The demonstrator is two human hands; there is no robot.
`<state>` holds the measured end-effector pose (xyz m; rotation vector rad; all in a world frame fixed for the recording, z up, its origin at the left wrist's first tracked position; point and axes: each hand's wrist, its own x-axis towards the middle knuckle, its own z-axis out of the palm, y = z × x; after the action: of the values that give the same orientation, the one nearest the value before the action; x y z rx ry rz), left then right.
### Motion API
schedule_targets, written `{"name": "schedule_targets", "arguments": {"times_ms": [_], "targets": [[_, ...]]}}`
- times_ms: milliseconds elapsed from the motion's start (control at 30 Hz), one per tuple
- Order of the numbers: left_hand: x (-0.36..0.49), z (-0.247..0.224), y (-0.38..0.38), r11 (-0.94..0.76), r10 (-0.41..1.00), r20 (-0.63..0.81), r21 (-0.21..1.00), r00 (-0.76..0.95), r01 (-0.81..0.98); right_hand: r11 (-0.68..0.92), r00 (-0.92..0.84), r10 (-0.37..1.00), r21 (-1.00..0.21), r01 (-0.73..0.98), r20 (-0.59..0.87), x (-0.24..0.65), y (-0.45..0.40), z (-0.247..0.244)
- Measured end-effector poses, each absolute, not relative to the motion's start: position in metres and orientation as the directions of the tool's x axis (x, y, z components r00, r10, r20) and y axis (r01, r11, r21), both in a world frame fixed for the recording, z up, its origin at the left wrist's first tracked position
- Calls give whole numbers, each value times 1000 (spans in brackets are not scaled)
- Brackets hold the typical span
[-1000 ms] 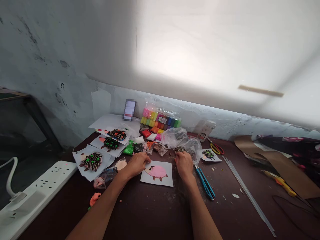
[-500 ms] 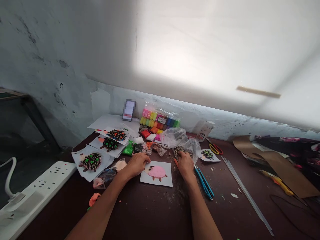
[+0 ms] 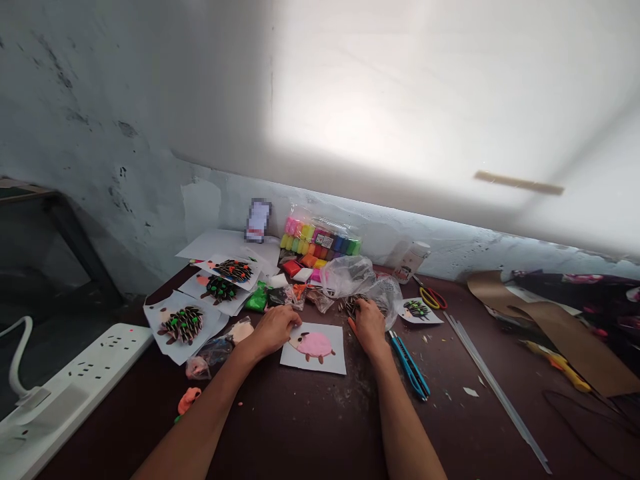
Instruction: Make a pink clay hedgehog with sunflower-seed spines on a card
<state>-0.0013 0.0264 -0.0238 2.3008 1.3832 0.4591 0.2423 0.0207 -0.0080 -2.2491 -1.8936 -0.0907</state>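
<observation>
Pink clay shape (image 3: 313,345) sits on white card (image 3: 320,365); left hand (image 3: 273,331) rests, fingers loose at its edge; right hand (image 3: 369,327) curls over brown bits (image 3: 353,305), grip unclear; pinch gently.

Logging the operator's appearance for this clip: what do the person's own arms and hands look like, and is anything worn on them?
Both arms are bare: the left forearm and right forearm show no sleeve in view. The left hand and right hand wear no gloves. No watch, band, ring, cable or marking can be made out.
</observation>
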Motion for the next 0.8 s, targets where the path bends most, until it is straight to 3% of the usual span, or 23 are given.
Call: {"name": "schedule_targets", "arguments": {"times_ms": [200, 333, 433, 600, 800], "targets": [[-1, -25, 27, -427, 887, 73, 501, 455, 752, 8, 89, 959, -339, 941, 269, 245, 21, -11], [-1, -25, 26, -422, 889, 72, 508, 451, 751, 128, -16, 968, -440, 889, 251, 244, 21, -10], [-1, -24, 26, -415, 892, 64, 511, 448, 753, 139, 21, 951, -484, 864, 309, 247, 20, -12], [-1, -23, 26, -416, 892, 65, 506, 447, 756, 76, 88, 940, -452, 889, 331, 251, 20, -15], [-1, -24, 27, -416, 892, 67, 508, 447, 754, 74, 21, 953, -301, 951, 301, 237, 15, -7]]}}
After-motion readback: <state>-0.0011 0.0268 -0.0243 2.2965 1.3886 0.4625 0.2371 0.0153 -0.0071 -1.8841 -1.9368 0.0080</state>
